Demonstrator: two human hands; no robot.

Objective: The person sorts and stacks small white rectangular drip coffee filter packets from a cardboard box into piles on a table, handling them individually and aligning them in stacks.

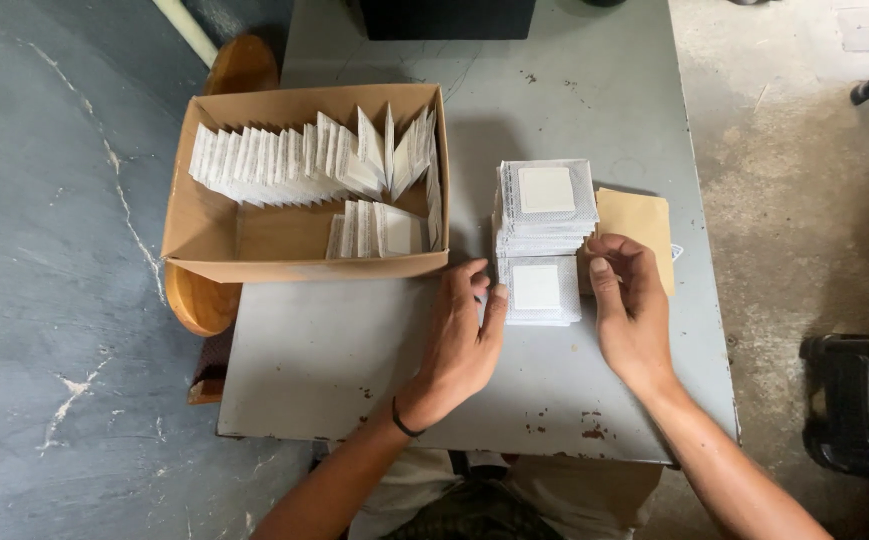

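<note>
Left hand (457, 345) was laid open on the grey counter (324, 360), fingers loosely extended, fingertips touching the left edge of the near stack of white sachets (539, 290). A dark band (403, 420) was worn on that wrist. Right hand (630, 305) was set against the right edge of the same stack, fingers curled, thumb at the stack's corner; stack was bracketed between both hands, not lifted. Just beyond the fingertips, a taller second stack of sachets (546, 205) was seen, touching the near one. A brown envelope (639, 225) was lying beyond the right hand, partly covered by it. Beyond and left of the left hand, a cardboard box (214, 225) was placed, with rows of sachets (294, 160) stood on edge inside.
</note>
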